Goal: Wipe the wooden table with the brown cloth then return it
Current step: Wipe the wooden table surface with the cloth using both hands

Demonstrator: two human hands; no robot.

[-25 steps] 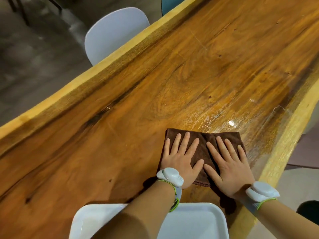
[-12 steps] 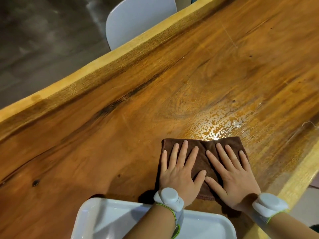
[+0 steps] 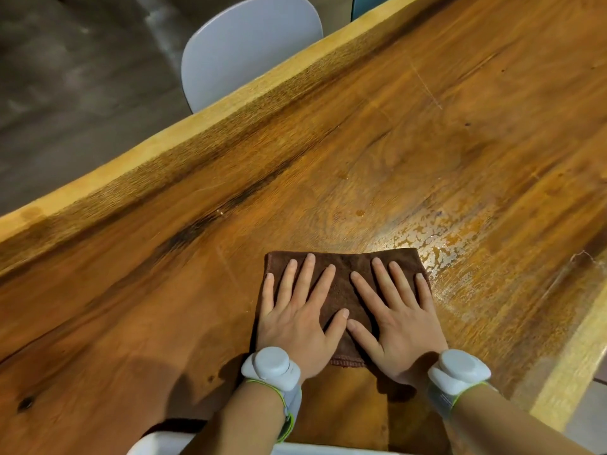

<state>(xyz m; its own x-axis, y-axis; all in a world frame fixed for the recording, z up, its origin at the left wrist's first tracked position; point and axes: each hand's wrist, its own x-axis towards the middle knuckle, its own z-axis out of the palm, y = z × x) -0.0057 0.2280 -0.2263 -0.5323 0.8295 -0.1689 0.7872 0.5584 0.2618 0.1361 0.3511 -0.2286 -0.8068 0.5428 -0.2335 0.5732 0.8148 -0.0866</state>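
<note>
Both hands down flat on the folded brown microfibre cloth [image 3: 343, 292], which lies on the long, glossy, honey-coloured wooden table [image 3: 427, 133] close to its near edge. Left hand [image 3: 297, 320] covers the cloth's left half, right hand [image 3: 399, 323] the right half. Fingers are fully splayed, palms pressing; nothing is pinched or curled around. I read this as a push-wipe hold: spread fingers load the whole pad evenly so it drags as one sheet instead of bunching. The thumbs nearly meet at the cloth's middle, which should stop the fold from opening.

A streaky, beaded wet sheen [image 3: 437, 238] sits just beyond and to the right of the cloth's far edge. My guess is that patch is next to be worked. I judge the wiping as under way, with the return not yet begun.

Grey puck-shaped trackers on green-edged bands ride each wrist: left [image 3: 271, 364], right [image 3: 458, 367].

Containers: only a sliver of a white tray rim [image 3: 157, 444] shows at the bottom edge, below the forearms. Its contents are out of view; I cannot tell if it holds anything. Possibly it is where the cloth goes back, but that is unconfirmed.

A pale grey moulded chair back [image 3: 246, 47] stands against the table's far side.
</note>
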